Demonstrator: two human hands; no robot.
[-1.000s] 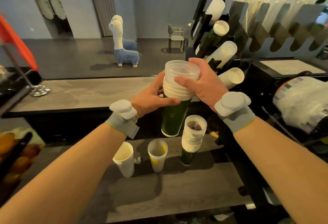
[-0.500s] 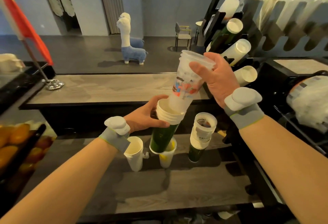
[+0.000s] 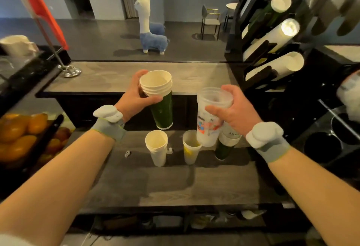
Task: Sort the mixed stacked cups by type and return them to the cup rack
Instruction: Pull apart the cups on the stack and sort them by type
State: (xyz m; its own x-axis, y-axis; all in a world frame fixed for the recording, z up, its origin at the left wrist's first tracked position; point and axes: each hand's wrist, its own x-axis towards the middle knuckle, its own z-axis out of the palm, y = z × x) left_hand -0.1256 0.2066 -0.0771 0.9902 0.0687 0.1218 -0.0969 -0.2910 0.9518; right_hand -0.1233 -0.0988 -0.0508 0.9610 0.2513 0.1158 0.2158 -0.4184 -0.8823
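Observation:
My left hand [image 3: 136, 97] grips a stack of green paper cups [image 3: 162, 107] with cream rims, held above the lower counter. My right hand [image 3: 236, 112] holds a clear plastic cup [image 3: 209, 121] with a colourful print, just over a small clear cup with yellow residue [image 3: 191, 148]. On the lower counter [image 3: 175, 183] stand a short stack of white paper cups [image 3: 156, 146] and, partly hidden behind my right hand, a mixed green and white stack [image 3: 226, 144]. The black cup rack [image 3: 259, 51] at the right holds slanted rows of white and green cups.
A raised grey counter [image 3: 109, 78] runs behind, with a flag stand [image 3: 68, 70] at its left. A basket of oranges [image 3: 21, 130] sits at the left. Small white scraps [image 3: 127, 153] lie on the lower counter. Black round holes [image 3: 323, 146] open at the right.
My right hand pulled the printed clear cup fully out of the green stack and lowered it to the right. My left hand raised the green stack slightly and tilted it.

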